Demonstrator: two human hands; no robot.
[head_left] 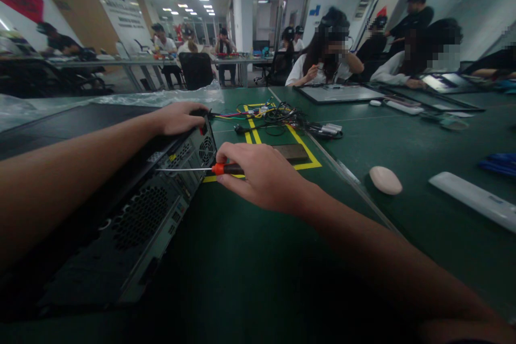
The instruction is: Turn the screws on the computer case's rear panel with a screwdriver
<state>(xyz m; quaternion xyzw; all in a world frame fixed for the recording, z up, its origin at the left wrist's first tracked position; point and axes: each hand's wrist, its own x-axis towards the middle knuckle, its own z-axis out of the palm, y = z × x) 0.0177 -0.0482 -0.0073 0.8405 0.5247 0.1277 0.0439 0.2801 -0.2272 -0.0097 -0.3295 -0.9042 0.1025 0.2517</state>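
A black desktop computer case [133, 215] lies on its side on the green table [250, 258], its perforated rear panel facing me. My right hand [262, 174] is closed round a screwdriver [201, 169] with an orange and black handle. Its thin shaft points left and the tip touches the rear panel. My left hand [179, 117] rests on the far top corner of the case, fingers curled over the edge beside the fan grille [206, 150].
A tangle of coloured cables [278, 115] lies inside a yellow taped rectangle [308, 151] with a dark flat block [294, 151]. A white mouse [386, 179] and a white keyboard [473, 199] sit to the right. Several other people work at tables behind.
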